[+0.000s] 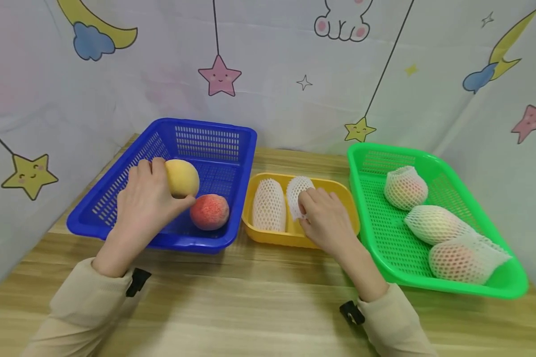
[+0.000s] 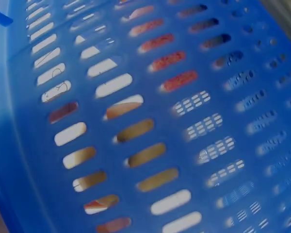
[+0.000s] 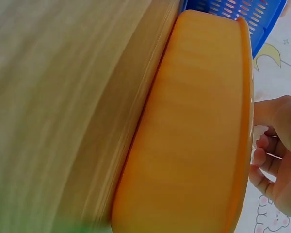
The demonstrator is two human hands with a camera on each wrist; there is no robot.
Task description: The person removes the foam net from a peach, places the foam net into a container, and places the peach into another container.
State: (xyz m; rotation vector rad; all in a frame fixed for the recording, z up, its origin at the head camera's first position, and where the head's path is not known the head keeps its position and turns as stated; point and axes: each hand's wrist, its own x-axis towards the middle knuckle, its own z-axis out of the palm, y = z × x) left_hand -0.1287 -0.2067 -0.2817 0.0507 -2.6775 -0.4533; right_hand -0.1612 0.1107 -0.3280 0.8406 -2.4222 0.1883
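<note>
My left hand [image 1: 144, 196] grips a yellow fruit [image 1: 183, 178], probably for steadiness; my right hand [image 1: 327, 216] pinches one foam net [image 1: 298, 186], perhaps to single it out.

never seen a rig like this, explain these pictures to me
No machine here: a person works bare-handed. The wide picture is from a camera on the head; the others are from wrist cameras, the left showing the blue basket close up, the right the side of the yellow tray. Both stand on a wooden table, alongside a green basket with three net-wrapped fruits. The blue basket contains a red peach, the tray white foam nets. The left hand holds a yellow fruit; the right hand is at one net, though its grip is unclear.
</note>
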